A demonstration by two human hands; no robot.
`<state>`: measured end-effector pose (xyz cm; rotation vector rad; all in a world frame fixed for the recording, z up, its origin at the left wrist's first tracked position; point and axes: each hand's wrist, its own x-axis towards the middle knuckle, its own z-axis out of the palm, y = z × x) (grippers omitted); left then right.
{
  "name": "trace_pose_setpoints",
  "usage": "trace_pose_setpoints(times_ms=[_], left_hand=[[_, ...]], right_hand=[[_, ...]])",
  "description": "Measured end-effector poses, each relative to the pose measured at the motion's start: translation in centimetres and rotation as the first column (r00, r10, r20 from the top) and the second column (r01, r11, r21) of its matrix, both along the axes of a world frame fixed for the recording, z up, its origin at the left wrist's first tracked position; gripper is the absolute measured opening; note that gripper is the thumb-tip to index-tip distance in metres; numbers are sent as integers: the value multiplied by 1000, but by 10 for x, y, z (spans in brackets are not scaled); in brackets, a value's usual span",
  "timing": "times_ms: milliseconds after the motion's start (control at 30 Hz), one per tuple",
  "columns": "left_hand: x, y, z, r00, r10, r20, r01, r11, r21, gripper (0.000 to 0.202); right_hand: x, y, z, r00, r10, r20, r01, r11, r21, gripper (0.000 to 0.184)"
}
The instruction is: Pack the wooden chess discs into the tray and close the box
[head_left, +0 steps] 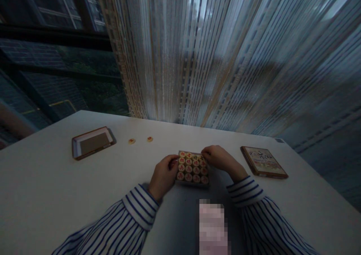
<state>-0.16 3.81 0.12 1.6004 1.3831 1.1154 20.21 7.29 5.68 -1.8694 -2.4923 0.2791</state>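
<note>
A clear tray of xiangqi pieces [192, 169] sits on the white table in front of me, filled with rows of round wooden discs. Most show red characters; a few in the far row look dark. My left hand [166, 173] is closed at the tray's left edge, its fingertips curled against the side. At the far right corner, the bent fingers of my right hand [218, 158] pinch the tray's edge; whether a disc is also under them is hidden. Two loose pieces, a left disc [131, 141] and a right disc [149, 139], lie beyond my left hand.
An open shallow box half [93, 143] lies at the far left of the white table [42, 183]. On the right lies a printed box lid [264, 162]. A string curtain [180, 59] hangs along the far table edge, beside a window.
</note>
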Motion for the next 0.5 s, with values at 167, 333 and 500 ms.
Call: trace_pose_setpoints(times_ms=[167, 333, 500], left_hand=[[0, 0, -2, 1000, -8, -10, 8, 1000, 10, 25], [1, 0, 1, 1000, -2, -6, 2, 1000, -8, 24], [0, 1, -1, 1000, -2, -25, 2, 1000, 10, 25]], right_hand=[[0, 1, -2, 1000, 11, 0, -11, 1000, 13, 33], [-1, 0, -1, 1000, 17, 18, -18, 1000, 24, 33], [-2, -1, 0, 1000, 13, 13, -13, 1000, 18, 33]])
